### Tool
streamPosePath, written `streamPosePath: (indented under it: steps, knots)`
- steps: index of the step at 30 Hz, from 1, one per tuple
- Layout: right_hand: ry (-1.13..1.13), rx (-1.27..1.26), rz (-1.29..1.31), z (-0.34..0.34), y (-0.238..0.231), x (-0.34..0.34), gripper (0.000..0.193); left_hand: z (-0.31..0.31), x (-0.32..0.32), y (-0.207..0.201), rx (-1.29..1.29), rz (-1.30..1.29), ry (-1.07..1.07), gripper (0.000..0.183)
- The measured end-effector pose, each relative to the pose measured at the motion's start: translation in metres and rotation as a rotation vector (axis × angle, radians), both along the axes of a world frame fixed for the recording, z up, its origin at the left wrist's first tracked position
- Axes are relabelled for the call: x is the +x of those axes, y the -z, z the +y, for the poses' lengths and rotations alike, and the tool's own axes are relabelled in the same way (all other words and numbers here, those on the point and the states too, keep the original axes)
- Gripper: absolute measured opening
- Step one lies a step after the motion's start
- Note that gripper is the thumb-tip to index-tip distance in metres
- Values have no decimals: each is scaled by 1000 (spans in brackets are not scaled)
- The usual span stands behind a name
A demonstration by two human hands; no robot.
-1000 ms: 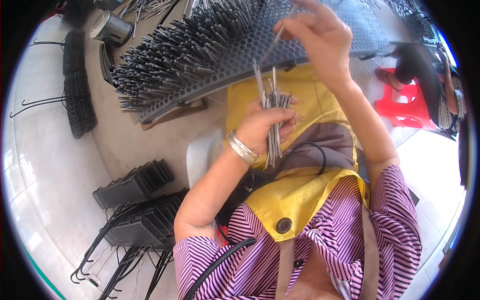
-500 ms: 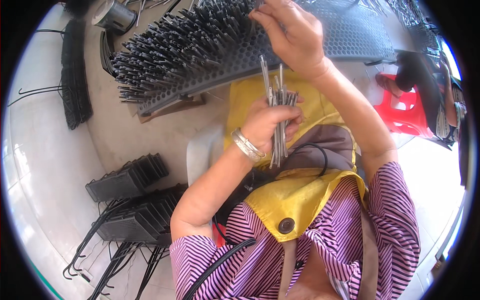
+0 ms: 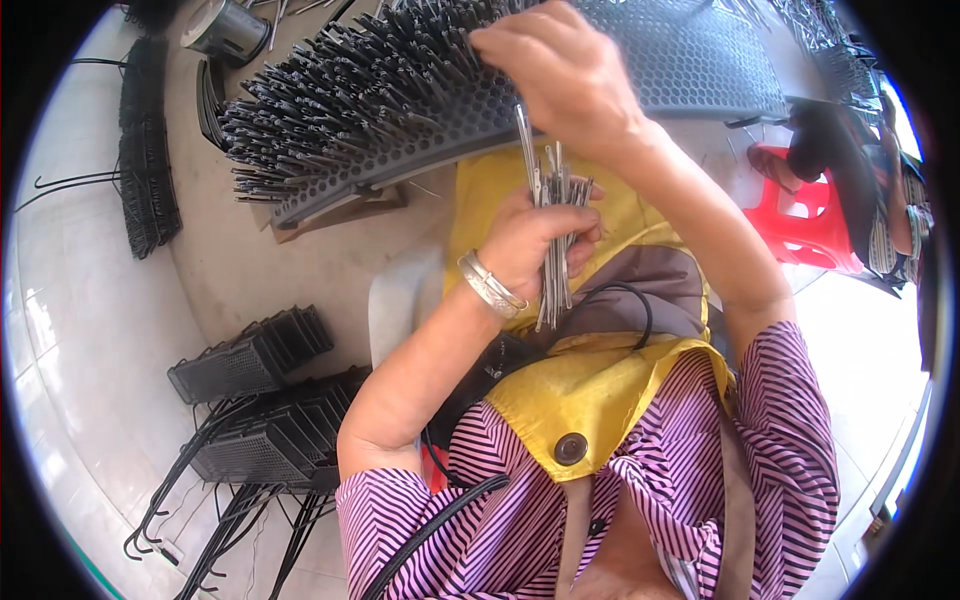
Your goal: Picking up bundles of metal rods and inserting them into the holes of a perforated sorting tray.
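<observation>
My left hand (image 3: pixel 522 238) is closed around a bundle of thin metal rods (image 3: pixel 554 280), held upright over my lap with the ends sticking out above and below the fist. Beyond it, my right hand (image 3: pixel 575 80) reaches over a dark perforated rack (image 3: pixel 690 70). Its fingers are pinched together beside the many slim dark rods (image 3: pixel 345 110) that stand in the rack's holes. Whatever the pinch holds is too small and hidden to make out. Rods fill the rack's left part, while its right part shows bare holes.
At lower left lie stacked black mesh trays (image 3: pixel 270 440) with long hooked wires. A metal can (image 3: pixel 228 30) sits at the far left. To the right are a red plastic stool (image 3: pixel 805 225) and another person. A yellow apron (image 3: pixel 560 400) covers my lap.
My right hand has moved left along the rack toward the standing rods, its fingers turning downward. The left hand with its bundle stays nearly in place.
</observation>
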State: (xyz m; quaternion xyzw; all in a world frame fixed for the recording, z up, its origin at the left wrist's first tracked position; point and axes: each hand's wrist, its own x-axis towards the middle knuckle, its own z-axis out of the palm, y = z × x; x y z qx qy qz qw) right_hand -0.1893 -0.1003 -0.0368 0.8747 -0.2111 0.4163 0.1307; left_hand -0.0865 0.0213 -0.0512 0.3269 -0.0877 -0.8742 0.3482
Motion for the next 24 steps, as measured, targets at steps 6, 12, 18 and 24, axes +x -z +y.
streamPosePath:
  steps: [6, 12, 18, 24]
  knots:
    - [111, 1225, -137, 46, -26, -15, 20, 4, -1, 3, -67, -31, -28, 25]
    - [65, 1489, -85, 50, -35, -22, 17, 5, -3, -1, -207, -234, 2, 25]
    - [28, 1330, -635, 32, -39, -31, 17, 3, -1, 1, -100, -128, 25, 27]
    - [69, 939, -744, 24, -53, -13, 7, 4, -1, 3, -35, -54, -32, 24]
